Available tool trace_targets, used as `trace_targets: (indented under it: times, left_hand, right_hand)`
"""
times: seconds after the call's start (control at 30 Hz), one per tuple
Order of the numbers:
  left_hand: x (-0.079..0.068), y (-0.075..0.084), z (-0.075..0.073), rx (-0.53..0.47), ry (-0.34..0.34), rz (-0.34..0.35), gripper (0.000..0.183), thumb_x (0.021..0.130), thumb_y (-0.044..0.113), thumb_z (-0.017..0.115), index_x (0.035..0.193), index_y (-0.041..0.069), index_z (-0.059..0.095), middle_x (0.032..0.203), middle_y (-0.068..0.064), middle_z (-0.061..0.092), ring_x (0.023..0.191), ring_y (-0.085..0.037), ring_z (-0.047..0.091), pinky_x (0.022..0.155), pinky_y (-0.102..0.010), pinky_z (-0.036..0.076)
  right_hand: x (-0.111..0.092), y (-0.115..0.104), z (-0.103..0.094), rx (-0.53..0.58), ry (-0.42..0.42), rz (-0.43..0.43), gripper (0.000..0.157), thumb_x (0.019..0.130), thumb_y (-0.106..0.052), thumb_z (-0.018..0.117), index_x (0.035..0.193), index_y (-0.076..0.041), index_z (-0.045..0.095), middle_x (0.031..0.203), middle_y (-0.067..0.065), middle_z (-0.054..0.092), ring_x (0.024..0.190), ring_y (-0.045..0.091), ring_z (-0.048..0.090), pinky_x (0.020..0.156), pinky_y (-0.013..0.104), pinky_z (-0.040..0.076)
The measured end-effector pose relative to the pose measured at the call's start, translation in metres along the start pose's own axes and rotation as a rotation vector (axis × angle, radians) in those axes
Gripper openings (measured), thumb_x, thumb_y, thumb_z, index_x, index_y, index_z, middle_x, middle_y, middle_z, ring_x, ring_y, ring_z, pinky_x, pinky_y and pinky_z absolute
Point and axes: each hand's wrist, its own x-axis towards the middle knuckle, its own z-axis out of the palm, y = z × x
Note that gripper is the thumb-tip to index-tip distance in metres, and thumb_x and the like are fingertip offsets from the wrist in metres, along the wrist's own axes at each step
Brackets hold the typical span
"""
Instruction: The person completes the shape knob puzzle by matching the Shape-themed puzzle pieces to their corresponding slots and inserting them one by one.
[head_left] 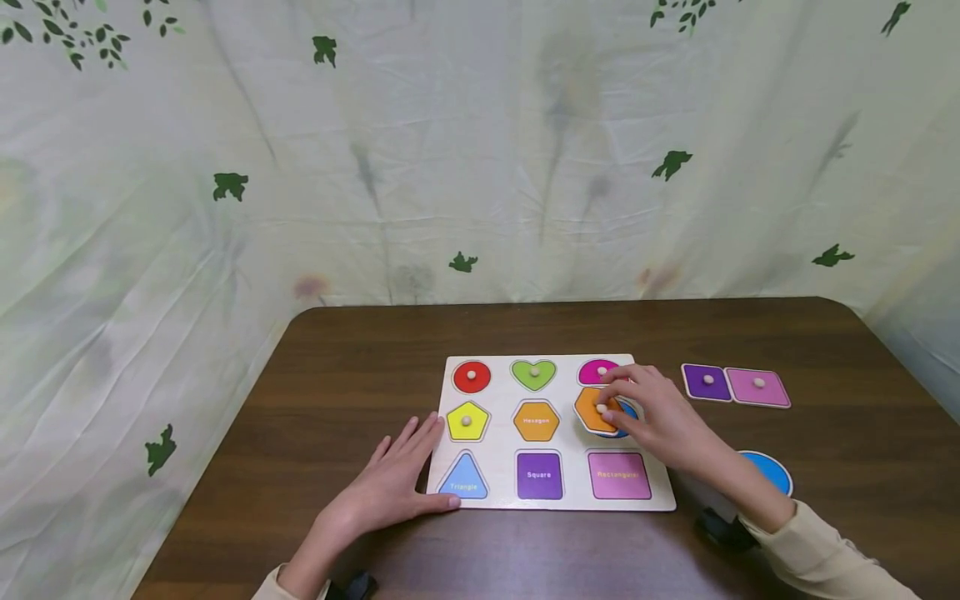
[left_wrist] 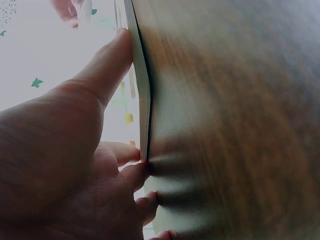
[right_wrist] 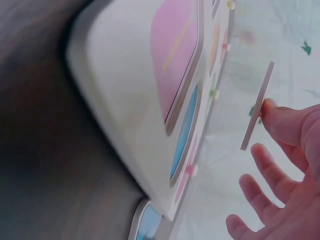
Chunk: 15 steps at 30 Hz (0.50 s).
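My right hand (head_left: 663,417) pinches the knob of an orange hexagon puzzle piece (head_left: 591,404), held tilted over the right side of a white shape puzzle board (head_left: 501,479). The piece partly covers a blue recess (head_left: 630,407) in the head view. In the right wrist view the hexagon piece (right_wrist: 257,107) shows edge-on, raised off the board. With fingers spread, my left hand (head_left: 390,487) rests at the board's left edge, its thumb over the front corner by the triangle recess (head_left: 463,479). The orange hexagon recess (head_left: 536,430) lies bare in the board's middle.
Red circle (head_left: 472,377), green heart (head_left: 533,379), magenta (head_left: 591,368) and yellow pentagon (head_left: 467,429) pieces sit in the board. Right of it on the table lie a purple square piece (head_left: 697,382), a pink rectangle piece (head_left: 772,393) and a blue piece (head_left: 774,472) partly behind my right forearm.
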Motion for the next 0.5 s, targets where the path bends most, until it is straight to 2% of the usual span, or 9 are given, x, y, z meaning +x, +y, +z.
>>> trace_targets:
  times: [0.3, 0.5]
  left_hand:
    - [0.002, -0.001, 0.001, 0.002, 0.003, 0.006, 0.108, 0.075, 0.062, 0.075, 0.157, 0.013, 0.025, 0.163, -0.004, 0.02, 0.149, -0.032, 0.009, 0.114, -0.062, 0.008]
    - [0.002, -0.001, 0.001, 0.004, 0.002, 0.006, 0.108, 0.075, 0.063, 0.075, 0.157, 0.013, 0.025, 0.163, -0.004, 0.019, 0.149, -0.032, 0.009, 0.114, -0.062, 0.007]
  right_hand:
    - [0.011, -0.008, 0.006, 0.028, -0.049, -0.013, 0.017, 0.083, -0.014, 0.08, 0.095, -0.023, 0.071, 0.114, 0.001, 0.061, 0.114, 0.025, 0.051, 0.096, 0.058, 0.038]
    - [0.017, -0.01, 0.013, 0.031, -0.061, -0.044, 0.016, 0.083, -0.014, 0.08, 0.092, -0.023, 0.071, 0.115, 0.004, 0.061, 0.114, 0.025, 0.051, 0.096, 0.055, 0.04]
